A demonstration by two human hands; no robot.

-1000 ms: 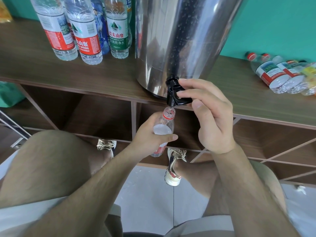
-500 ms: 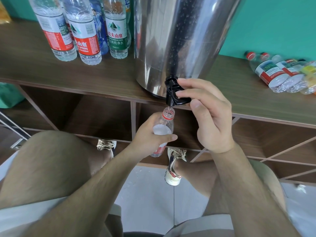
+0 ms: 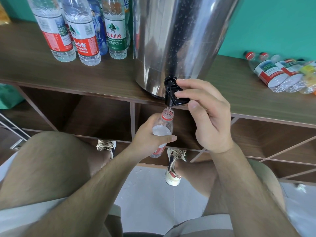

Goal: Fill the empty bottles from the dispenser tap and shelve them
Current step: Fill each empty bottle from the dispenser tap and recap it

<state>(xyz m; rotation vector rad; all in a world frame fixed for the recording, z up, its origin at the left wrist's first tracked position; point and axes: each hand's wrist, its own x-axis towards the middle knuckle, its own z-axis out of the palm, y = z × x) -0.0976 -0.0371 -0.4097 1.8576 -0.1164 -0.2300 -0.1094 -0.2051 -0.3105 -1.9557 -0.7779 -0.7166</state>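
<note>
Nearest the camera, the person's two bare knees flank a strip of pale tiled floor (image 3: 150,194), the only open room low down. It narrows toward two laced shoes (image 3: 172,166) set at the foot of a brown shelf unit (image 3: 102,117), whose open compartments sit behind the forearms.

The left hand (image 3: 150,134) is wrapped round a small clear bottle (image 3: 164,120) with a red neck ring. The fingers curl about its body and the thumb lies across the front. The bottle is capless, held nearly upright in the air in front of a compartment, and its mouth sits just under the spout of the black tap (image 3: 171,93). A thin thread of water seems to run between them.

The right hand (image 3: 210,117) pinches the tap's lever, with fingers curled over the top and thumb beneath.

The tap juts past the front edge of the wooden surface (image 3: 42,71), where the steel dispenser (image 3: 179,40) stands close to that edge. On the left, upright filled bottles (image 3: 82,31) stand well back from the edge, leaving bare wood in front. On the far right, capped bottles (image 3: 273,72) lie on their sides against a teal wall (image 3: 273,23).
</note>
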